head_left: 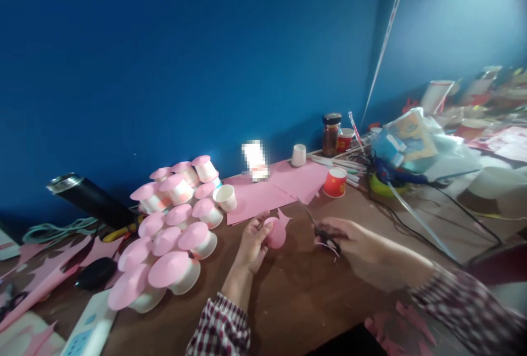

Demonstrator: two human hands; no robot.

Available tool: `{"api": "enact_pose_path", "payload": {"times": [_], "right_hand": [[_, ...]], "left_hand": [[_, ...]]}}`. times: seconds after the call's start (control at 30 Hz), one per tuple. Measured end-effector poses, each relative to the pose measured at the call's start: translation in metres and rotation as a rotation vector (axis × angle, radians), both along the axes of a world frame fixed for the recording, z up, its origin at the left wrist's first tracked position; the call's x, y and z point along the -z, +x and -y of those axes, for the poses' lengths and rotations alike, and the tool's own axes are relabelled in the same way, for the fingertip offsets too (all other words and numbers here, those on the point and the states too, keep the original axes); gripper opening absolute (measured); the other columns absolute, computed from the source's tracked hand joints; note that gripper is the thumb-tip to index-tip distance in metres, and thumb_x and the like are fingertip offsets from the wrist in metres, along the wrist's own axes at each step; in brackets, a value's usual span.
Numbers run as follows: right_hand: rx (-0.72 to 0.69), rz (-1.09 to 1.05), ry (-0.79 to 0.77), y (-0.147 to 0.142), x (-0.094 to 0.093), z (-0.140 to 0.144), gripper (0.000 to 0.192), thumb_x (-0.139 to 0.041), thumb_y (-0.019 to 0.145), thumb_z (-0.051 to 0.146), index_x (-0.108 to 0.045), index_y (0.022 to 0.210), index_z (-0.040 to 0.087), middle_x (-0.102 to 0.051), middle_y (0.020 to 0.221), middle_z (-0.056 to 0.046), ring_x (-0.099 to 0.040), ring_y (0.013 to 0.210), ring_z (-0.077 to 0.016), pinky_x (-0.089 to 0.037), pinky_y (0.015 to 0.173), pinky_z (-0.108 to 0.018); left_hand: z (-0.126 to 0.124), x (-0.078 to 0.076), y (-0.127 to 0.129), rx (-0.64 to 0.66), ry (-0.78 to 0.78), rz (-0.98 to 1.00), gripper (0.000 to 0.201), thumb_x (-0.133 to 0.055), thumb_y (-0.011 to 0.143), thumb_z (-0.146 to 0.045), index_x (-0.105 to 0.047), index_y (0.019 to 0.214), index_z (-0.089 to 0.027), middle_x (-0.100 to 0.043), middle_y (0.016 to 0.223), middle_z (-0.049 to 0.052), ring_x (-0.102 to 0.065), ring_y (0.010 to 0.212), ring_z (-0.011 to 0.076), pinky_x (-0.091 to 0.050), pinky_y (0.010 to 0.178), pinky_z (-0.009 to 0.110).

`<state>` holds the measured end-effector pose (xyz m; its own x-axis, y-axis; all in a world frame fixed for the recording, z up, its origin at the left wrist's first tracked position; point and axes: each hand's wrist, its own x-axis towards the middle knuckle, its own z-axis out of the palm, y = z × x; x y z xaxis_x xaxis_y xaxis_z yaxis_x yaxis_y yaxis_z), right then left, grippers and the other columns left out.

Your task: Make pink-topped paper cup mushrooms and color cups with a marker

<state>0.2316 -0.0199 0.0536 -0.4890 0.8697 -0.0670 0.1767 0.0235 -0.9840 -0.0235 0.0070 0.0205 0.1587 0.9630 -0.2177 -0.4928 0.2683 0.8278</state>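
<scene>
Scissors [319, 224], gripped in the right hand [349, 241], should cut cleanly around the pink paper disc [275, 232] pinched by the left hand [253, 243] just before the pink paper sheets [263, 194], turning the disc steadily.

Scissors [319, 224] handles are hidden inside the right hand [349, 241]. Far-right desk [313, 290] clutter is blurred. The label card [255, 159] is pixelated.

paper piece [276, 232] between left hand [253, 243] and right hand [354, 238] with scissors [319, 224]; stacked cups [173, 224] to the left, paper sheets [275, 188] behind.
</scene>
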Motion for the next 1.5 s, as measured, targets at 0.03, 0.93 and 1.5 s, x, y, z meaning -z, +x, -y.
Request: {"api": "enact_pose_path", "payload": {"times": [0.03, 0.93, 1.5], "right_hand": [[-0.001, -0.061, -0.030, -0.012, 0.001, -0.008, 0.037, -0.057, 0.082, 0.031, -0.053, 0.117, 0.017, -0.067, 0.101, -0.010, -0.062, 0.097, -0.0216, -0.051, 0.080, -0.034], [0.226, -0.544, -0.188, -0.087, 0.040, -0.041, 0.046, -0.082, 0.057, 0.026, -0.057, 0.095, 0.018, -0.057, 0.072, 0.004, -0.052, 0.063, -0.0068, -0.041, 0.058, -0.018], [0.133, -0.284, 0.076, -0.084, 0.033, -0.034, 0.038, -0.073, 0.070, 0.032, -0.055, 0.101, 0.017, -0.058, 0.076, 0.001, -0.054, 0.069, -0.0114, -0.043, 0.061, -0.022]], "left_hand": [[-0.001, 0.000, 0.000, -0.005, 0.017, 0.003, 0.047, -0.074, 0.067, -0.027, -0.055, 0.109, -0.018, -0.062, 0.089, 0.001, -0.057, 0.070, 0.0081, -0.046, 0.061, 0.019], [-0.001, 0.005, 0.005, -0.074, 0.135, -0.094, 0.042, -0.074, 0.067, -0.021, -0.054, 0.103, -0.014, -0.065, 0.078, 0.002, -0.059, 0.068, 0.0095, -0.045, 0.069, 0.023], [0.002, -0.003, -0.003, -0.108, 0.144, -0.136, 0.047, -0.076, 0.063, -0.022, -0.056, 0.104, -0.015, -0.064, 0.076, 0.002, -0.057, 0.066, 0.0099, -0.044, 0.065, 0.022]]}}
